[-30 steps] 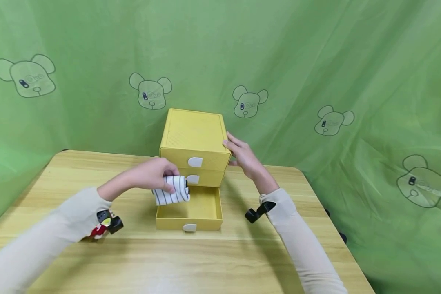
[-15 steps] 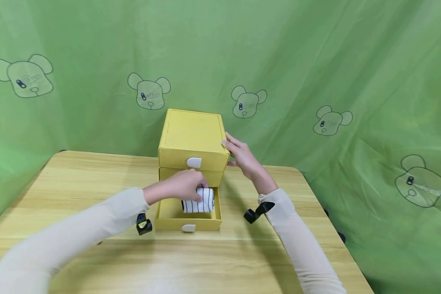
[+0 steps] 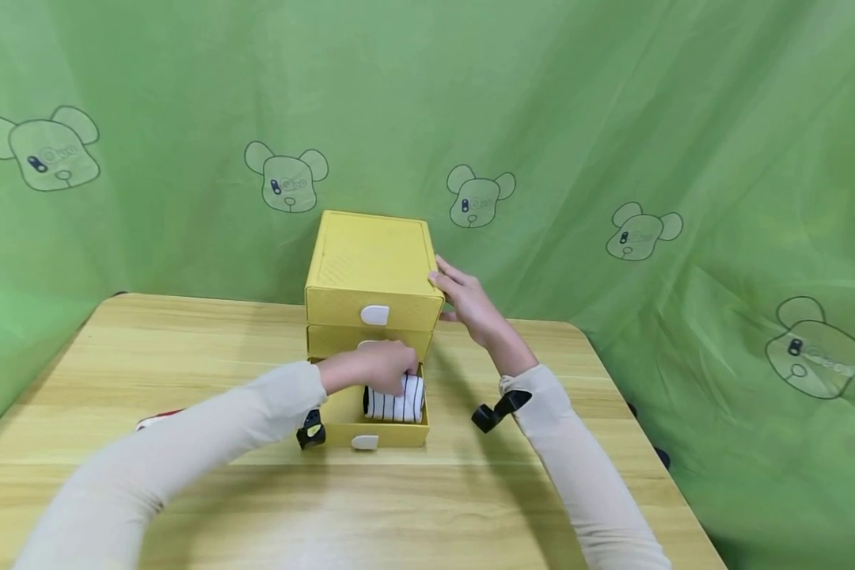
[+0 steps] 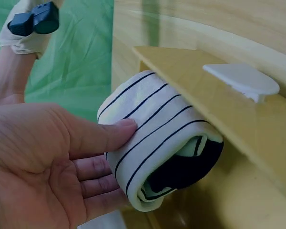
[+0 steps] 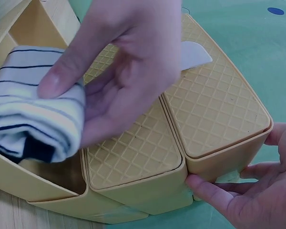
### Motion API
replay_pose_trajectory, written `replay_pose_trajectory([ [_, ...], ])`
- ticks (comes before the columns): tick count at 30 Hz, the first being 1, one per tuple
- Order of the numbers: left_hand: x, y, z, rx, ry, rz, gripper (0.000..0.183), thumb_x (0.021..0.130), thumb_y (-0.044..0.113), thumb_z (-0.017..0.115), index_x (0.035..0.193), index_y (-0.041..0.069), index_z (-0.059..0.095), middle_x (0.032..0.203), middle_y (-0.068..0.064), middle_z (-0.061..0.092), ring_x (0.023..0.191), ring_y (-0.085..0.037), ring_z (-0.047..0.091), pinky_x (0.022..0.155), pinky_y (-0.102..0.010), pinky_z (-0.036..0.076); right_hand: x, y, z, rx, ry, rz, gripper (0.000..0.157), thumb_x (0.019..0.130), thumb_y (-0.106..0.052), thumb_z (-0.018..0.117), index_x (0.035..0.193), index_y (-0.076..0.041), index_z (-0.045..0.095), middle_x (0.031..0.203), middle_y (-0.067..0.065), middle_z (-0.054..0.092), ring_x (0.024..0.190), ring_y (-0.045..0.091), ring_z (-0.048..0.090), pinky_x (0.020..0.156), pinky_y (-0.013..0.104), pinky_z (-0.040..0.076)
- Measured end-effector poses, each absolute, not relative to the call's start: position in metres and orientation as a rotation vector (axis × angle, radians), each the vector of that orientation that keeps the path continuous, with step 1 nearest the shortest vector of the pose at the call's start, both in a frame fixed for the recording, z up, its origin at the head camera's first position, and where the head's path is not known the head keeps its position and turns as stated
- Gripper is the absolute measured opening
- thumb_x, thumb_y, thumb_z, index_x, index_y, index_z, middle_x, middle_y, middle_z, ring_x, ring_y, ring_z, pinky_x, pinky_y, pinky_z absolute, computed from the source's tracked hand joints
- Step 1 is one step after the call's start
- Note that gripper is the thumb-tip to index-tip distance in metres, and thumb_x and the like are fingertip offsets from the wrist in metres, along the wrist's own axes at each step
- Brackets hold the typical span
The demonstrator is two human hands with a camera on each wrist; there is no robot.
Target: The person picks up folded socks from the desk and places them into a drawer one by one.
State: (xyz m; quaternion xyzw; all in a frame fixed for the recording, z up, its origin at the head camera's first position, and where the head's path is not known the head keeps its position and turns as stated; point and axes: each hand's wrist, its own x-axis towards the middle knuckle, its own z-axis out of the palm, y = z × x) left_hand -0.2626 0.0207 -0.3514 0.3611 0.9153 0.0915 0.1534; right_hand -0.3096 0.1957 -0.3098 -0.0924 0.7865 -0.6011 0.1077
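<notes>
In the head view a yellow three-drawer box (image 3: 378,253) stands at the table's back, its bottom drawer (image 3: 399,436) pulled out. My left hand (image 3: 381,366) reaches over that drawer and pinches a rolled white cloth with dark stripes (image 3: 403,402). The left wrist view has my thumb on top of the striped cloth (image 4: 152,119) and fingers beneath, with a dark layer showing inside the roll. The roll sits within the drawer's walls, near its right end. My right hand (image 3: 470,305) rests against the top section's right side, fingers spread along it, as the right wrist view confirms.
White tabs mark the drawer fronts, such as the top tab (image 3: 374,315). A small red and white object (image 3: 158,418) lies at left, mostly behind my left sleeve. The wooden table (image 3: 370,507) meets a green curtain (image 3: 541,95) at the back and right.
My left hand has carried the striped cloth rightward and down, from above the drawer's left part into its right part. The right hand has kept its place on the box.
</notes>
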Motion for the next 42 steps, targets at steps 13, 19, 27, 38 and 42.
replay_pose_trajectory([
  [13,-0.268,0.024,-0.371,1.021,2.591,0.258,0.042,0.091,-0.001,0.067,0.065,0.016,0.038,0.062,0.004,0.030,0.059,-0.011,0.033,0.054,-0.022,0.027,-0.310,0.195,-0.310,-0.273,2.310,-1.767,0.065,0.107,-0.040,0.049,0.164,-0.027,0.020,0.172,0.001,0.015,0.151,0.036,0.034,0.111,0.061,0.043],
  [19,-0.268,0.024,-0.378,1.050,2.590,0.266,0.036,0.093,0.001,0.066,0.068,0.013,0.044,0.065,0.003,0.036,0.063,-0.012,0.038,0.057,-0.023,0.030,-0.310,0.195,-0.312,-0.264,2.307,-1.771,0.065,0.107,-0.040,0.049,0.164,-0.027,0.020,0.172,0.002,0.017,0.151,0.035,0.034,0.111,0.061,0.043],
  [27,-0.270,0.023,-0.381,1.038,2.625,0.322,0.013,0.090,-0.003,0.065,0.098,0.004,0.072,0.095,-0.008,0.070,0.080,-0.015,0.054,0.070,-0.026,0.044,-0.310,0.196,-0.309,-0.270,2.310,-1.771,0.064,0.107,-0.039,0.048,0.163,-0.028,0.020,0.172,-0.001,0.016,0.152,0.033,0.034,0.111,0.061,0.043],
  [38,-0.267,0.018,-0.369,1.108,2.586,0.446,0.023,0.084,-0.015,0.055,0.085,0.003,0.068,0.071,0.001,0.050,0.061,-0.011,0.035,0.055,-0.021,0.029,-0.311,0.195,-0.309,-0.272,2.311,-1.765,0.064,0.107,-0.039,0.047,0.164,-0.028,0.019,0.172,-0.002,0.015,0.153,0.033,0.032,0.112,0.061,0.043],
  [42,-0.262,0.006,-0.358,1.128,2.572,0.496,0.037,0.088,-0.007,0.062,0.123,0.002,0.071,0.103,-0.009,0.073,0.078,-0.013,0.060,0.068,-0.024,0.052,-0.310,0.195,-0.310,-0.264,2.313,-1.766,0.064,0.107,-0.039,0.048,0.164,-0.027,0.019,0.172,0.000,0.015,0.153,0.034,0.032,0.112,0.061,0.043],
])
